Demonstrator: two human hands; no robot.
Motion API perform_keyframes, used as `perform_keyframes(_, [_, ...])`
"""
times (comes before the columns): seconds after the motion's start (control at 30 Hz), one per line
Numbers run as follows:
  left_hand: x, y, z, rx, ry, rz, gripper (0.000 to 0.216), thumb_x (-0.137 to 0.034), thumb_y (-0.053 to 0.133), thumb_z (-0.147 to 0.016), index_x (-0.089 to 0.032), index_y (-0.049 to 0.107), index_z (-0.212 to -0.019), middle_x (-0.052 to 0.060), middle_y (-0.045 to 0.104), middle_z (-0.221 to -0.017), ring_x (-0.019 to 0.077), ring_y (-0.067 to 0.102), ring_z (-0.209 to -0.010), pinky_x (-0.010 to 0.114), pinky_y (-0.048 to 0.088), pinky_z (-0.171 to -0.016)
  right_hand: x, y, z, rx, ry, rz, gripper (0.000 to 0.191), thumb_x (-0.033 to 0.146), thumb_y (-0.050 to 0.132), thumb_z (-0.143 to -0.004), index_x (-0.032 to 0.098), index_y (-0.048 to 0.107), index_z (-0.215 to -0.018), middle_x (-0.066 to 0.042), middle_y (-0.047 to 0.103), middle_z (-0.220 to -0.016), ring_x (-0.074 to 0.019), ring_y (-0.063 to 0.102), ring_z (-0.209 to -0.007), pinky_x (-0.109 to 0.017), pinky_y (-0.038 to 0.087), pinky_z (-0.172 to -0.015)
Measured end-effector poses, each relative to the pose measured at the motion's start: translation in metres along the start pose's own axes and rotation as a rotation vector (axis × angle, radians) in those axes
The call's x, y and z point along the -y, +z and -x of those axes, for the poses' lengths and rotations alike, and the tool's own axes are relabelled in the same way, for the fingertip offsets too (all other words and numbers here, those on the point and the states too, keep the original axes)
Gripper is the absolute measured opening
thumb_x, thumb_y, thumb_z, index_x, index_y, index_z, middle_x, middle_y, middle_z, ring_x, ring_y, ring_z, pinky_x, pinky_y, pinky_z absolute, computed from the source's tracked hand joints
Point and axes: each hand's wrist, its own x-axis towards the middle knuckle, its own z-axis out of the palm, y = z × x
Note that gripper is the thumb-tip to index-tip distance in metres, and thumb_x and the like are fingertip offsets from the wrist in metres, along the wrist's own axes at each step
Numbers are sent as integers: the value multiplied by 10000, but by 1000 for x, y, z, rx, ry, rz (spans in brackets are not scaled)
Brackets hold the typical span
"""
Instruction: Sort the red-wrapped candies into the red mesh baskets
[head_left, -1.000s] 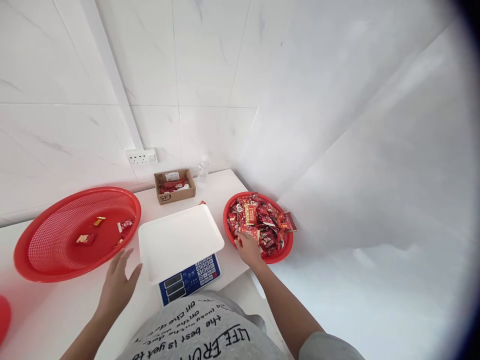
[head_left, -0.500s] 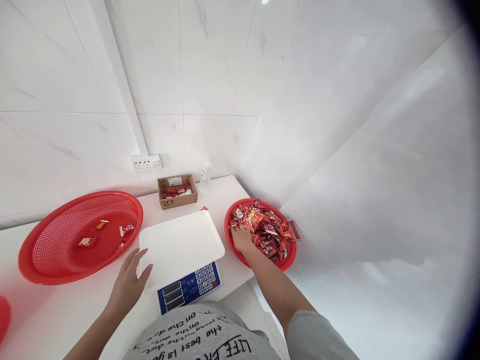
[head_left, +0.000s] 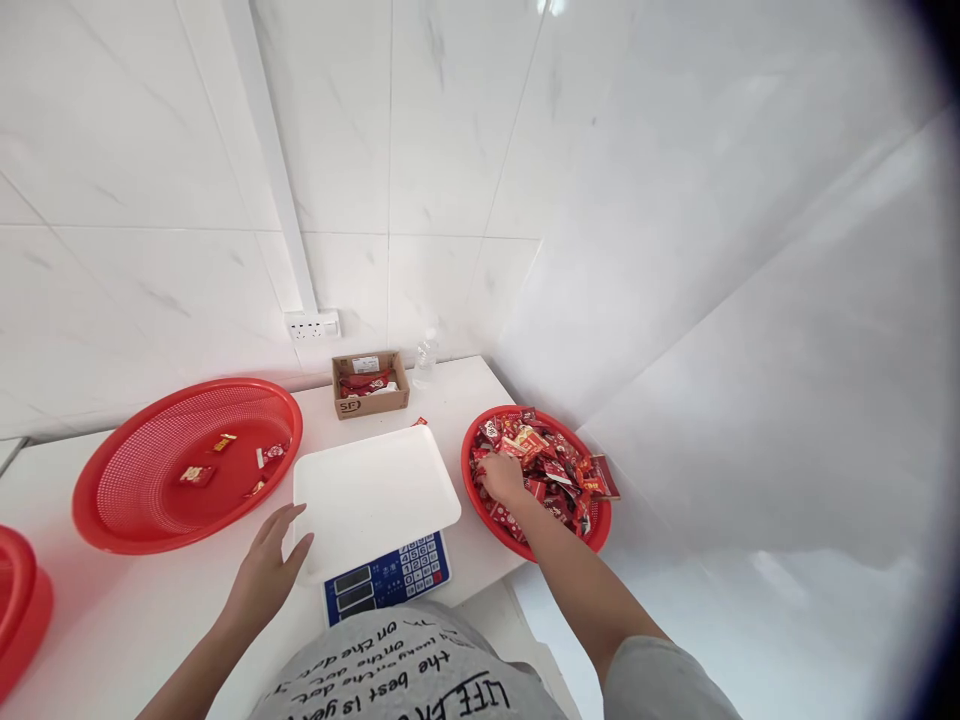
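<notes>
My right hand (head_left: 501,478) reaches into a small red basket (head_left: 480,495) full of red snack packets (head_left: 551,462), its fingers curled down among them. What the fingers grip is hidden. My left hand (head_left: 268,570) rests open on the white table, fingertips at the left edge of the white tray (head_left: 375,495) of a blue electronic scale (head_left: 386,580). The tray holds nothing.
A large red basket (head_left: 120,520) at the left holds a few packets (head_left: 196,476). A small cardboard box (head_left: 370,384) with red packets and a clear bottle (head_left: 425,358) stand by the tiled wall. Another red basket (head_left: 19,600) shows at the far left edge.
My right hand has pushed further into the packet basket. My left hand has slid right to the scale tray's edge. The view has shifted, so everything sits more to the right.
</notes>
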Motion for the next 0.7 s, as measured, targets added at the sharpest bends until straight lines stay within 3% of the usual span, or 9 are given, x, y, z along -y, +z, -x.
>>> perform_keyframes(0.2, [-3, 4, 0, 13, 0, 35, 433, -453, 415, -785, -218, 520, -1133, 92, 543, -1232, 258, 539, -1096, 363, 514, -777, -20, -17, -1, -86, -5, -383, 168, 206, 518, -760, 207, 679, -808, -36, 674, -921, -176, 587, -890, -285, 408, -807])
perform_keyframes(0.37, [-4, 4, -1, 39, -35, 110, 431, -461, 433, -768, -226, 529, -1116, 92, 543, -1229, 266, 550, -1077, 361, 520, -748, -27, -24, 3, -192, 88, -683, 239, 335, 528, -747, 209, 671, -890, -32, 678, -926, -188, 603, -850, -325, 451, -774])
perform_keyframes(0.5, [-19, 3, -4, 128, -119, 256, 463, -483, 465, -755, -229, 513, -1139, 91, 501, -1277, 273, 542, -1094, 387, 496, -829, -13, -30, 10, -236, 220, -1154, 334, 436, 617, -683, 190, 646, -907, -41, 667, -815, -169, 596, -710, -309, 470, -650])
perform_keyframes(0.6, [-45, 1, -7, 277, -172, 448, 480, -487, 484, -769, -234, 480, -1177, 94, 489, -1292, 255, 486, -1171, 389, 436, -932, 17, -31, 18, -152, 198, -1418, 345, 425, 726, -576, 193, 647, -819, -20, 648, -727, -141, 576, -642, -282, 463, -614])
perform_keyframes(0.7, [-74, 1, -9, 431, -182, 660, 509, -485, 529, -768, -252, 450, -1213, 90, 443, -1345, 241, 435, -1224, 374, 394, -974, 61, -24, 31, 138, 89, -1595, 354, 386, 773, -541, 168, 658, -795, -23, 645, -697, -132, 571, -624, -284, 454, -630])
